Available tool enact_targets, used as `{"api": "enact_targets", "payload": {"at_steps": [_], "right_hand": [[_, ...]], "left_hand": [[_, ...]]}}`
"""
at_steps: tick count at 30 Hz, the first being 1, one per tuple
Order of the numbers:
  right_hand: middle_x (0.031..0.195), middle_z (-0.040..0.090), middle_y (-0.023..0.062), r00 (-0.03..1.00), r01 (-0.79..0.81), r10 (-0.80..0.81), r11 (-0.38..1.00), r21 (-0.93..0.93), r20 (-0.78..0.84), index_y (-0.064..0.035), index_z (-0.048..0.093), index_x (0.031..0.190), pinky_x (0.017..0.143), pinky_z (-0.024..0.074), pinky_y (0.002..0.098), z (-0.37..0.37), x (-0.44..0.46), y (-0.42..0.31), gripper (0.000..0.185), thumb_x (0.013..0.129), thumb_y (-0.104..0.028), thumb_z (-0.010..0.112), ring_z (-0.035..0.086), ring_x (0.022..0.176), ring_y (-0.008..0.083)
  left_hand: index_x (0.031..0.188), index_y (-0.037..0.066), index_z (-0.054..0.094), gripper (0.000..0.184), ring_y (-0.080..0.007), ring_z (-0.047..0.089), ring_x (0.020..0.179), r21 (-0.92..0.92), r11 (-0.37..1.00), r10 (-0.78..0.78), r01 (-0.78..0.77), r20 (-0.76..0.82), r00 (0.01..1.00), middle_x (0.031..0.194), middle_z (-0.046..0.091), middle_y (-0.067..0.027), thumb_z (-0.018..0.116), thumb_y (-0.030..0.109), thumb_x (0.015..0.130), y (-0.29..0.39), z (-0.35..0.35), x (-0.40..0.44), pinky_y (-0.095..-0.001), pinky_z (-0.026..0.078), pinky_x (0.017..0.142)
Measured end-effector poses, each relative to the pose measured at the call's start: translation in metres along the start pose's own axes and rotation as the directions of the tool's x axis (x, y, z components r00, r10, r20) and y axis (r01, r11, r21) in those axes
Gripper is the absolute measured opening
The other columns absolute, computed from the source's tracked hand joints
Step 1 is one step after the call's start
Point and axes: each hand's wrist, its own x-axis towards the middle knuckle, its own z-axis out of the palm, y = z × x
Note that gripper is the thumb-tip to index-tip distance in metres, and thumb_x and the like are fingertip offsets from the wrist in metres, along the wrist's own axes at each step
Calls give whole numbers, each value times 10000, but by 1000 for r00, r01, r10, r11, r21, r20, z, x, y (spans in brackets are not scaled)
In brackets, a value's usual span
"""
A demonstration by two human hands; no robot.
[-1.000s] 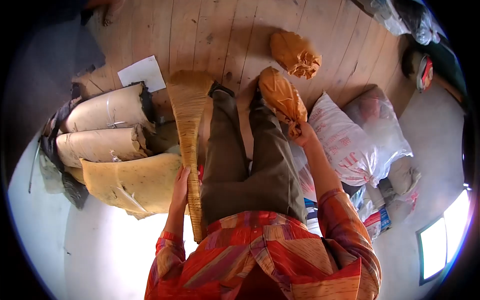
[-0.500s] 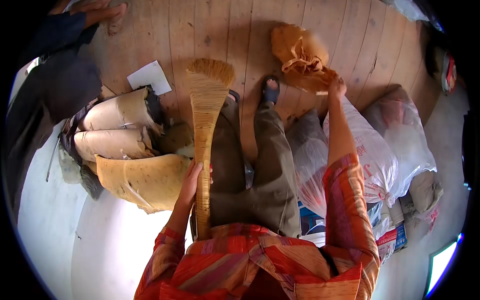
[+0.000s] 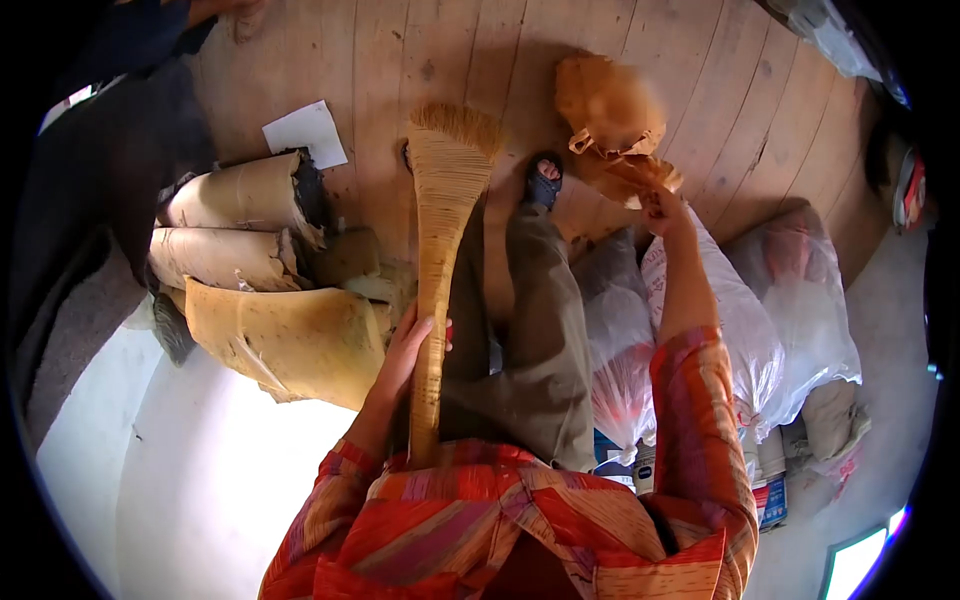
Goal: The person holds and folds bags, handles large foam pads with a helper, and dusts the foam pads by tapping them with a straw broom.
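My left hand (image 3: 411,345) is wrapped round the handle of a straw broom (image 3: 441,230). The broom stands upright in front of my left leg, its bristles pointing away from me and its handle end near my waist. My right hand (image 3: 664,210) reaches forward with its fingers pinched on the near edge of a crumpled brown paper bag (image 3: 612,110). The bag is partly blurred, so I cannot make out whether anything is inside. It hangs or rests over the floor, beyond my right foot (image 3: 545,180).
Rolled tan sheets (image 3: 285,335) lie on the left, with white paper (image 3: 305,134) on the plank floor (image 3: 375,60) beyond. Filled plastic sacks (image 3: 725,300) stand along my right side. Another person's dark clothing (image 3: 110,140) shows at the left edge.
The broom and my left hand have shifted slightly right in view. My right hand has come a little nearer, and the paper bag's near part has turned and bunched differently.
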Motion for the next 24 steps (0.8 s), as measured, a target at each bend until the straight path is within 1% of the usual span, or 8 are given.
{"api": "enact_targets", "payload": {"at_steps": [3, 7, 9, 12, 14, 16, 20, 24], "right_hand": [[553, 456, -5, 970, 34, -204, 659, -751, -134, -102, 533, 696, 326, 278, 235, 53, -33, 38, 279, 769, -302, 715, 336, 376, 76], [700, 559, 59, 931, 239, -363, 513, -824, 43, -41, 545, 842, 433, 413, 270, 82, 7, 58, 383, 748, -365, 725, 508, 517, 131], [1108, 545, 245, 466, 235, -877, 247, -940, -114, 68, 405, 1170, 778, 485, 390, 101, 33, 61, 773, 724, -494, 693, 586, 971, 303], [1174, 493, 267, 593, 448, -797, 445, -775, -114, 91, 253, 1254, 912, 414, 400, 109, 42, 53, 938, 712, -536, 692, 512, 1093, 353], [1151, 513, 224, 651, 391, -741, 513, -764, -164, 22, 286, 1272, 856, 442, 422, 124, 22, 42, 915, 695, -553, 703, 541, 1018, 337], [1024, 552, 73, 888, 237, -365, 884, -403, -279, -78, 424, 1200, 710, 469, 366, 152, -17, 30, 657, 749, -463, 705, 535, 849, 215], [938, 559, 29, 949, 121, -139, 989, -79, -284, -154, 567, 1059, 698, 440, 437, 154, -1, -7, 492, 751, -522, 678, 502, 894, 176], [1048, 581, 22, 986, 91, -90, 996, 4, -142, -182, 586, 1043, 765, 397, 566, 112, 48, -9, 359, 817, -459, 614, 518, 990, 228]], "left_hand": [[1367, 71, 295, 571, -151, 585, 743, 78, 997, -27, 27, 8, 1000, 978, 556, -85, 553, 239, 887, 2, 15, 13, -287, 511, 636], [1374, 72, 279, 610, -140, 581, 760, 148, 989, 10, -8, -8, 1000, 998, 533, -77, 572, 275, 879, -28, 28, 30, -265, 508, 634], [1375, 78, 280, 606, -139, 580, 748, 134, 991, -7, 9, -11, 1000, 983, 532, -72, 571, 271, 880, -18, 36, 23, -263, 505, 626], [1381, 96, 278, 599, -145, 586, 713, 162, 986, -34, 34, -5, 999, 964, 539, -67, 569, 256, 882, -13, 33, 27, -264, 498, 603], [1389, 98, 267, 605, -152, 592, 703, 156, 987, -47, 45, 9, 999, 963, 546, -68, 566, 246, 884, -15, 31, 27, -275, 499, 592], [1391, 99, 264, 610, -153, 593, 705, 129, 991, -48, 46, 12, 999, 966, 548, -68, 568, 242, 883, -18, 30, 30, -278, 498, 588], [1391, 94, 262, 618, -155, 595, 711, 86, 994, -72, 73, -18, 997, 976, 554, -72, 574, 244, 878, -18, 31, 32, -279, 496, 583], [1386, 84, 265, 625, -157, 598, 733, 92, 994, -60, 61, -15, 998, 992, 570, -87, 579, 260, 875, -20, 29, 32, -273, 496, 605]]}}
